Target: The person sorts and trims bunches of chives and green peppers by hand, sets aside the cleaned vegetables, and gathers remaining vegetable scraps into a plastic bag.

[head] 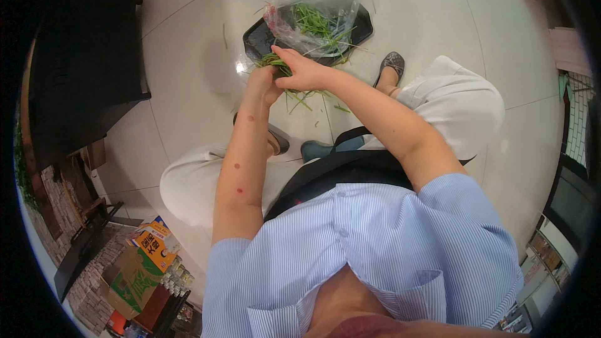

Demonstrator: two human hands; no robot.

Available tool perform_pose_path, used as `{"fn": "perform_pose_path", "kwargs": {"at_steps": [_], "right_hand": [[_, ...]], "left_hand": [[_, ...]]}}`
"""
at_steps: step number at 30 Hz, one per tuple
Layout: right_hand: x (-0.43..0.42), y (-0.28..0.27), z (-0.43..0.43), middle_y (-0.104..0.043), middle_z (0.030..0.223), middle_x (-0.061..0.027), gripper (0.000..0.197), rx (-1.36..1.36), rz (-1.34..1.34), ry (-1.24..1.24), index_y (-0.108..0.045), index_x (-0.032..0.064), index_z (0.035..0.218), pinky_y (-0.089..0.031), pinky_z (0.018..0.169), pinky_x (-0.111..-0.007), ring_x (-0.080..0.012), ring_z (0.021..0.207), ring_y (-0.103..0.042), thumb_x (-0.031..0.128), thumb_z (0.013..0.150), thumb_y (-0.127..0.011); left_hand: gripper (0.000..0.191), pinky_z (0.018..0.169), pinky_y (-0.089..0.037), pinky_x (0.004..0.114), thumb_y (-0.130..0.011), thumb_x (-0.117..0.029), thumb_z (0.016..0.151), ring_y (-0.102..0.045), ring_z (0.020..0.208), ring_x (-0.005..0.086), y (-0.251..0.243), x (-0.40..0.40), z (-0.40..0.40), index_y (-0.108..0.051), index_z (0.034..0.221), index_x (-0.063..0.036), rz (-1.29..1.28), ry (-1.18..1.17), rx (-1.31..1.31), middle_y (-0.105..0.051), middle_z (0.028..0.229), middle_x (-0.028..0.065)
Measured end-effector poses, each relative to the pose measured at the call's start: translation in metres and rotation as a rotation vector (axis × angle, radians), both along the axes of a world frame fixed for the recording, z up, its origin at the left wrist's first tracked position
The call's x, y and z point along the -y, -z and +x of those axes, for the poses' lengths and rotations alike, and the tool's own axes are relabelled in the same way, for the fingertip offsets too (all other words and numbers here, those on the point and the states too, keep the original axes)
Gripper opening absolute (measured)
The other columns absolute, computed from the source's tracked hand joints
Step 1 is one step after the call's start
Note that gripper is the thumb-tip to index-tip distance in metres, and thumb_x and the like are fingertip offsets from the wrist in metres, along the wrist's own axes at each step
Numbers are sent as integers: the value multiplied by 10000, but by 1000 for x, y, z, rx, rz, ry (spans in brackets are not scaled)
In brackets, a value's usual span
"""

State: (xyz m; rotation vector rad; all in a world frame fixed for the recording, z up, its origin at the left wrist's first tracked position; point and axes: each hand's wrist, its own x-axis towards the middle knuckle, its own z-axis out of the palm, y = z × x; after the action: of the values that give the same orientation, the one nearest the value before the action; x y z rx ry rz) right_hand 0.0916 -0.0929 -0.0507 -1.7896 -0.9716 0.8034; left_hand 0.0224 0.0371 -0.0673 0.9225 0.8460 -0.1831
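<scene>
My left hand (266, 85) is closed around a bunch of green leafy stalks (277, 62), perhaps chives. Against the same bunch lies my right hand (300, 69), its fingers spread and its thumb apart, palm partly hidden. Just beyond the hands a black tray (257, 36) rests on the tiled floor. On it sits a clear plastic bag (347, 9) with red print, gaping, with more green stalks (312, 21) inside it. Loose stalks (300, 100) show below my hands.
A black chair or cabinet (89, 65) stands at the left. Cardboard boxes (136, 277) and small glass jars (177, 278) are at the lower left. My shoe (392, 65) is right of the tray. A blue-grey object (319, 150) is on the floor between my legs.
</scene>
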Motion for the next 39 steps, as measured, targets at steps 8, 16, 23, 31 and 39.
{"fn": "perform_pose_path", "kwargs": {"at_steps": [8, 16, 23, 31, 39], "right_hand": [[19, 17, 12, -276, 1321, -242, 958, -79, -137, -130, -115, -6, 1363, -295, 992, -330, -333, 1215, -319, 327, 655, -668], [20, 44, 22, -493, 1105, -179, 600, 3, -119, 167, -349, 92, 1301, -392, 873, -371, -342, 1027, -471, 128, 743, -568], [18, 75, 78, -563, 1062, -191, 486, -66, -159, 498, -466, 7, 1185, -417, 828, -351, -319, 978, -536, 132, 734, -597], [1, 127, 131, -540, 1079, -240, 526, -23, -455, 228, -450, -12, 1193, -417, 853, -392, -352, 1000, -522, 164, 718, -591], [-46, 163, 183, -541, 1033, -219, 425, 431, -252, 602, -506, 28, 1103, -424, 816, -435, -399, 932, -513, 172, 714, -597]], "left_hand": [[237, 697, -472, 369, -390, -100, 818, -532, 854, 248, -9, 22, 10, -471, 1010, 13, -241, -50, 25, -511, 992, 129], [265, 646, -473, 340, -423, -258, 847, -557, 793, 211, -9, 22, 36, -509, 1013, -69, -358, 68, 122, -548, 965, 96], [442, 833, -399, 367, -488, -327, 813, -519, 996, 253, 11, 16, 80, -510, 1170, -67, 63, 42, -229, -542, 1097, 113], [431, 958, -314, 379, -539, -214, 745, -364, 1180, 340, 105, -23, 116, -549, 1124, -9, 1034, 349, -268, -282, 1352, 197], [428, 824, -384, 401, -543, -51, 685, -469, 978, 336, 85, -3, 135, -476, 1102, 18, 1552, 330, 420, -475, 1082, 189]]}}
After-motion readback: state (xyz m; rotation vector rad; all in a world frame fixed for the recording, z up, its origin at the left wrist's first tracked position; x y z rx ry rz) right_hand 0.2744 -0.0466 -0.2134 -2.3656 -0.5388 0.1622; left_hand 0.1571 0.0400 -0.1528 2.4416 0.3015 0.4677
